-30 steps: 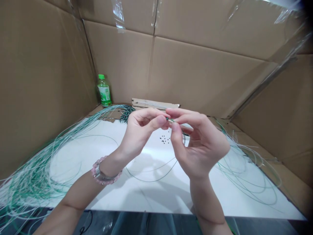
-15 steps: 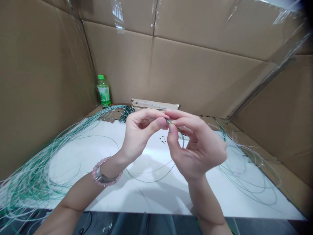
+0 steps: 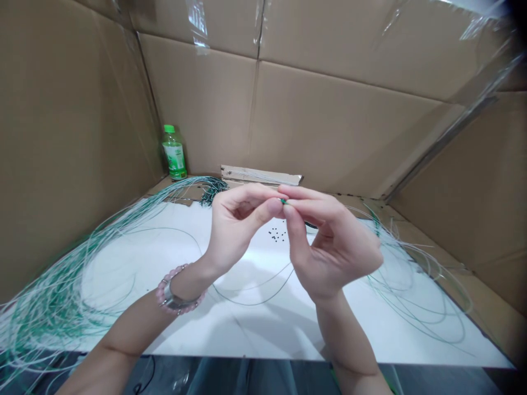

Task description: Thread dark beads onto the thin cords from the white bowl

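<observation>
Cardboard walls (image 3: 329, 126) box in a white bench (image 3: 251, 329). Fingers (image 3: 274, 207) of the left hand (image 3: 241, 230) and right hand (image 3: 335, 247) pinch a green wire end (image 3: 283, 201) tightly between them. Tiny black beads (image 3: 277, 236) lie on the bench below that wire end; green-and-white wire bundles (image 3: 53, 312) sprawl to either side.

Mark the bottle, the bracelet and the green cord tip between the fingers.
Bottle (image 3: 174, 156), head view, on its label.
Bracelet (image 3: 169, 298), head view, on its metal link.
Green cord tip (image 3: 283, 201), head view, on its green end.
</observation>
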Motion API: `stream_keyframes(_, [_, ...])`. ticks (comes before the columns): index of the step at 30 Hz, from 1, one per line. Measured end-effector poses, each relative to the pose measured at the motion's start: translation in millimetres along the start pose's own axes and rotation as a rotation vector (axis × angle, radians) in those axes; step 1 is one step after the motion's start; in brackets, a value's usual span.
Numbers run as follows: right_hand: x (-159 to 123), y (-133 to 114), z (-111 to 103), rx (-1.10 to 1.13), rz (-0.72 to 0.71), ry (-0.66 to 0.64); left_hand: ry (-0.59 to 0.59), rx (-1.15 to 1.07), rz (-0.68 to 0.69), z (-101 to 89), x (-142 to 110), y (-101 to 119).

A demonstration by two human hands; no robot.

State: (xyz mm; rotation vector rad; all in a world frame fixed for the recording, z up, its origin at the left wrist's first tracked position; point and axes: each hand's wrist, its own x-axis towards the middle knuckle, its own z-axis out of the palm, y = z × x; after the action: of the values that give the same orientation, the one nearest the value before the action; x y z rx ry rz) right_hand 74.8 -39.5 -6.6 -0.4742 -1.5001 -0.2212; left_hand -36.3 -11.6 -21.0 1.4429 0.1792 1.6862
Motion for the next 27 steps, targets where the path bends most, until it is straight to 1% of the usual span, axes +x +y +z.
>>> stream_keyframes(3, [1,0,-5,0.011,0.066,-0.02,0.003,0.151,0.096,-2.7,3,5])
stream_keyframes(5, [2,0,-8,0.031,0.12,-0.056,-0.021,0.265,0.149,-5.5,5,10])
stream_keyframes(7, [4,0,-10,0.049,0.176,-0.109,-0.05,0.346,0.175,-8.3,8,15])
stream_keyframes(10, [6,-2,-13,0.078,0.275,-0.151,-0.07,0.371,0.19,-10.8,11,19])
stream_keyframes(14, [6,-2,-11,0.186,0.378,-0.147,-0.069,0.332,0.236,-10.1,11,16])
stream_keyframes(16, [6,-1,-9,0.233,0.394,-0.13,-0.049,0.301,0.245,-8.6,10,13])
stream_keyframes(18, [5,0,-6,0.265,0.403,-0.097,-0.016,0.267,0.225,-6.8,8,10])
stream_keyframes(23, [1,0,-1,0.261,0.347,-0.023,0.006,0.219,0.192,-4.2,6,9])
stream_keyframes(27, [1,-3,-2,0.222,0.355,-0.065,-0.028,0.27,0.191,-7.3,8,11])
